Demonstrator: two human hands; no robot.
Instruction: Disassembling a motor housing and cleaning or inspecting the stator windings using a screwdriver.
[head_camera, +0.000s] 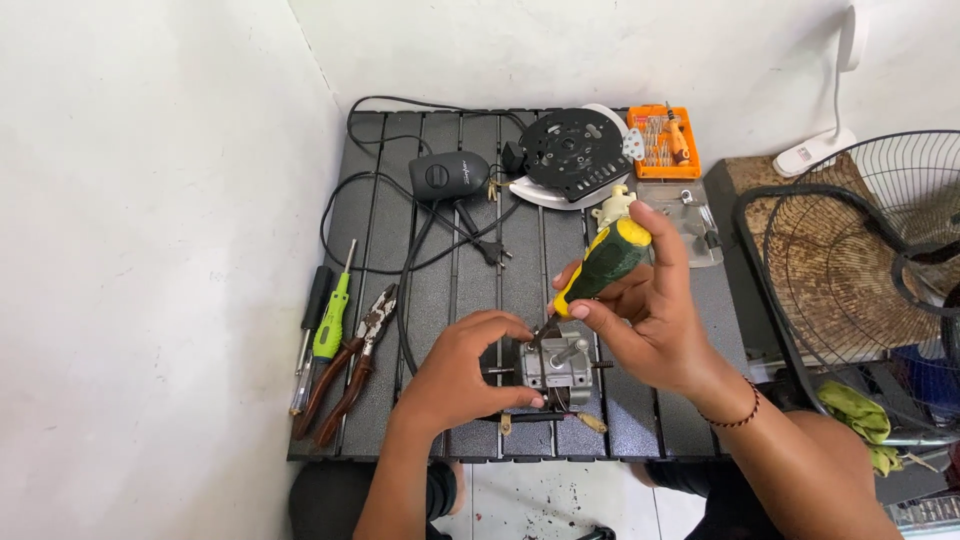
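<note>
My right hand (645, 310) grips a screwdriver with a yellow and green handle (605, 262), its tip angled down onto a small grey metal motor (558, 368). The motor sits near the front edge of a low black slatted table (450, 290). My left hand (462, 368) clasps the motor's left side, fingers curled over its top, holding it steady. Thin wires and a small brass terminal (590, 422) trail from the motor's front.
Red-handled pliers (352, 368), a green screwdriver (331, 315) and a black one lie at the table's left. A black adapter (448, 177) with cables, a round black fan plate (573, 150) and an orange bit case (664, 140) are at the back. A fan grille (860, 260) stands right.
</note>
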